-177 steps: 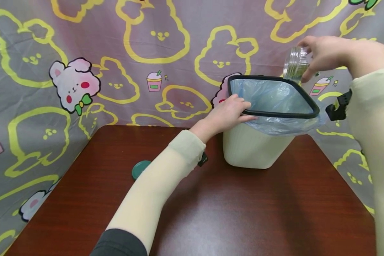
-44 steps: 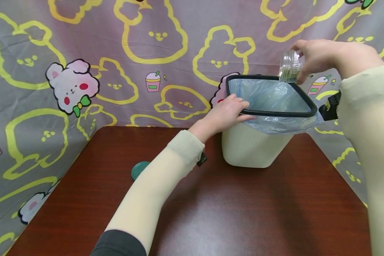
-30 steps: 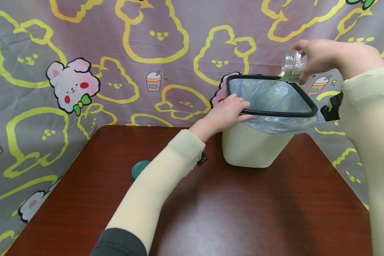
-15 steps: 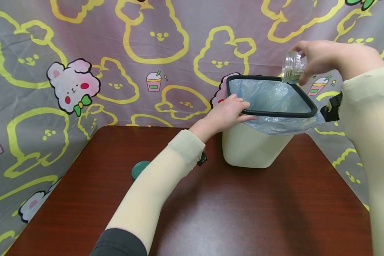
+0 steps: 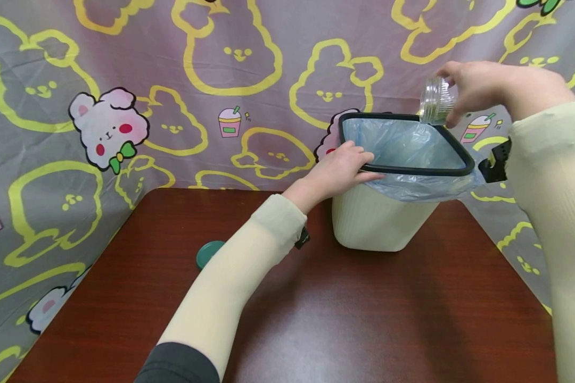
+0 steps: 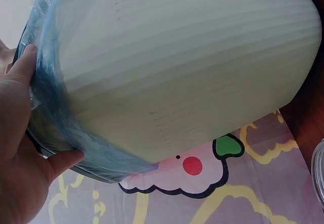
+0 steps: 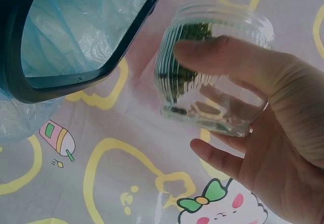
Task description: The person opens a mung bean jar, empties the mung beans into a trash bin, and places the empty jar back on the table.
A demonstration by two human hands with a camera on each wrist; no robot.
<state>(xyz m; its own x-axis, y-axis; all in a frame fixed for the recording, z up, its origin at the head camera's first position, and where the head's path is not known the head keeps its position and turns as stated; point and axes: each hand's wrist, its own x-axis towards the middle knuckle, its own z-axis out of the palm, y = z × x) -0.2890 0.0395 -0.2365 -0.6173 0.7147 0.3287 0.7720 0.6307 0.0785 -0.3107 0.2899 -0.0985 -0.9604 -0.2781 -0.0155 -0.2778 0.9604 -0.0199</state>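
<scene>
In the head view, my left hand (image 5: 340,169) grips the near left corner of the black rim (image 5: 421,171) of a cream trash bin (image 5: 383,221). A translucent blue bag (image 5: 388,141) lines the bin and folds over its edge. In the left wrist view, fingers and thumb of the left hand (image 6: 23,113) hold the rim through the bag. My right hand (image 5: 491,88) holds a clear ribbed glass jar (image 5: 433,101), tipped on its side above the bin's far right corner. Dark green bits (image 7: 179,77) show inside the jar in the right wrist view.
A green round lid (image 5: 209,253), partly covered by my left forearm, lies on the brown wooden table (image 5: 345,314). At the left wrist view's right edge is part of a clear ridged object (image 6: 318,173). A patterned cloth (image 5: 263,106) hangs behind the table.
Since the oldest frame, my right hand has shifted slightly left and down with the jar. About a second ago, something thin and yellowish showed at the jar's mouth. My left hand stays put.
</scene>
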